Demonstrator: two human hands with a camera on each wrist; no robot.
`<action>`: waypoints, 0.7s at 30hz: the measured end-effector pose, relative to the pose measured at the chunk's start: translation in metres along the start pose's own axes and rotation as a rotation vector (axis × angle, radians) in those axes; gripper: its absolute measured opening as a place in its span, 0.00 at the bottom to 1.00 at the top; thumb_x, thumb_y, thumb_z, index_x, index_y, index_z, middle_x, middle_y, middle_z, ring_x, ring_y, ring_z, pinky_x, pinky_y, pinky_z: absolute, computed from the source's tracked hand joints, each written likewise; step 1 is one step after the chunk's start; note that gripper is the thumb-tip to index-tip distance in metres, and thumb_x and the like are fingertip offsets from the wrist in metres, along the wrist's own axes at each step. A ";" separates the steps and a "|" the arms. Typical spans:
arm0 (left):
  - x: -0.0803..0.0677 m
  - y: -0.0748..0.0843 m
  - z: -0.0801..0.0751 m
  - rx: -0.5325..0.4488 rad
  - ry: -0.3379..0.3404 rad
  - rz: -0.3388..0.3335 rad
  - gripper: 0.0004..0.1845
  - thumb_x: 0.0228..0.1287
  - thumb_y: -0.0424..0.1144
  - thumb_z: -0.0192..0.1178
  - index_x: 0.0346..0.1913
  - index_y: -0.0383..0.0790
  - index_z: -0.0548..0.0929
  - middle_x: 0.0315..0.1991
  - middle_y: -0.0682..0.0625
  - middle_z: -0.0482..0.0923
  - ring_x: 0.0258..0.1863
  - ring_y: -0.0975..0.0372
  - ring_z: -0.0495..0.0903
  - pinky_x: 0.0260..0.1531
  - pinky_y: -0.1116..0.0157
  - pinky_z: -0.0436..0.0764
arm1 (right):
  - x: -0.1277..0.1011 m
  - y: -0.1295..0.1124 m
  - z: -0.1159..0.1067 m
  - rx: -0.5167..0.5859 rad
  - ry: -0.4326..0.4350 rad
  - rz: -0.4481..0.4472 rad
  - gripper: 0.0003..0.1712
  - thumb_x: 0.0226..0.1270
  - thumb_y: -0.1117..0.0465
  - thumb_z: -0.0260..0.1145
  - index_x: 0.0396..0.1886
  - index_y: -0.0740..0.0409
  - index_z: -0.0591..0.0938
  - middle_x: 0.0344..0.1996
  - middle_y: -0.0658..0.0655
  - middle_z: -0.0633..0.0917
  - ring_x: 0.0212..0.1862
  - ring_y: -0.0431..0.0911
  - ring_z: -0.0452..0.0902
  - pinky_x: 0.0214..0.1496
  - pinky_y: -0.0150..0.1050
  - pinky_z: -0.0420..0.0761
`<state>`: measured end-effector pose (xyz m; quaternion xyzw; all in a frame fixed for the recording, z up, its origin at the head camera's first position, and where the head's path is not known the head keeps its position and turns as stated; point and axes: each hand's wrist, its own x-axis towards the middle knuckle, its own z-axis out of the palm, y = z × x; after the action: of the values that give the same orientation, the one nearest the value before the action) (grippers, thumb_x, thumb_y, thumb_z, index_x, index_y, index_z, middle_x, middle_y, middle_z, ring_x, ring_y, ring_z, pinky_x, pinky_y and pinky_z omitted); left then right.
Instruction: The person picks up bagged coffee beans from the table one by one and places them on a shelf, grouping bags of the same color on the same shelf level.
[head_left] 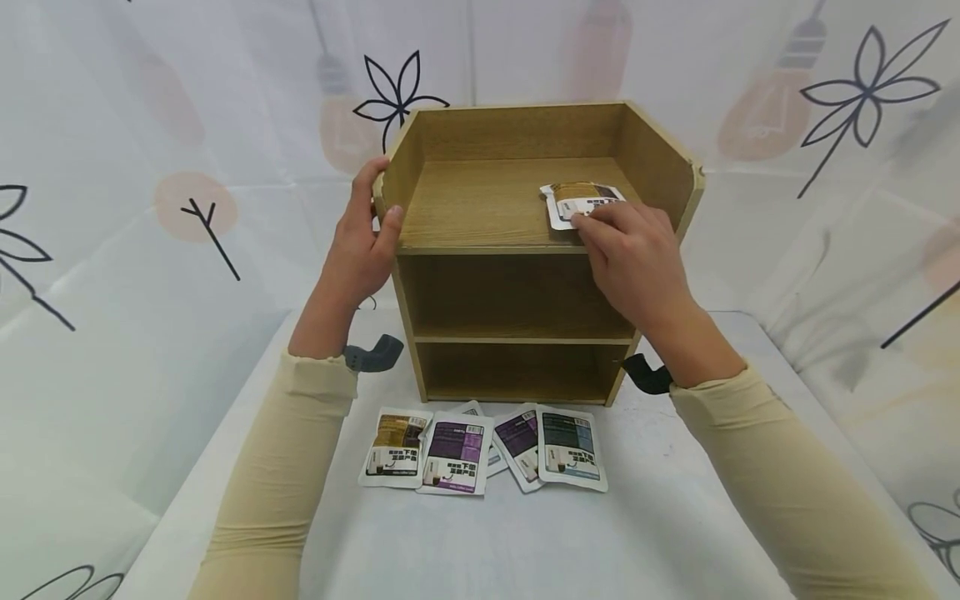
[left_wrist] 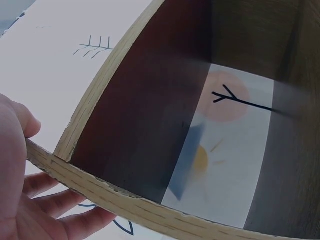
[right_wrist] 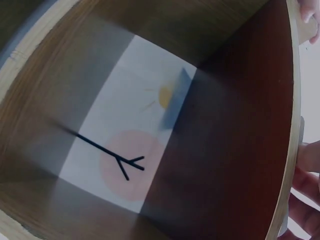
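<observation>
Wooden shelf unit [head_left: 517, 297] as reference: left hand [head_left: 362, 250] grips its left side panel [head_left: 405, 167]; right hand [head_left: 637, 262] pinches a brown-and-white pouch [head_left: 573, 200] on its top board [head_left: 480, 200], right of centre. Overlapping printed pouches [head_left: 456, 454] lie before its base. Only wrist views show a patterned white patch [left_wrist: 235, 135] within.

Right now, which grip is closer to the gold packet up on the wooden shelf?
The right. The right grip is touching the gold packet at its near edge. The left grip is farther away, holding the left side of the wooden shelf.
</observation>
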<state>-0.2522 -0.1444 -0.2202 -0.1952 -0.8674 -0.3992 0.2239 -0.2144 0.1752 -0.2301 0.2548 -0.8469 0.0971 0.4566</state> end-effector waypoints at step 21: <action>0.001 0.000 0.000 -0.011 0.003 0.011 0.27 0.74 0.48 0.41 0.72 0.67 0.48 0.71 0.48 0.58 0.64 0.53 0.69 0.55 0.48 0.77 | 0.019 0.003 -0.003 0.055 -0.158 0.126 0.12 0.64 0.67 0.63 0.45 0.62 0.87 0.40 0.66 0.85 0.43 0.59 0.80 0.46 0.53 0.78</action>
<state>-0.2532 -0.1445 -0.2199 -0.2005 -0.8639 -0.4029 0.2263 -0.2224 0.1727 -0.2124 0.2200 -0.8916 0.1283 0.3744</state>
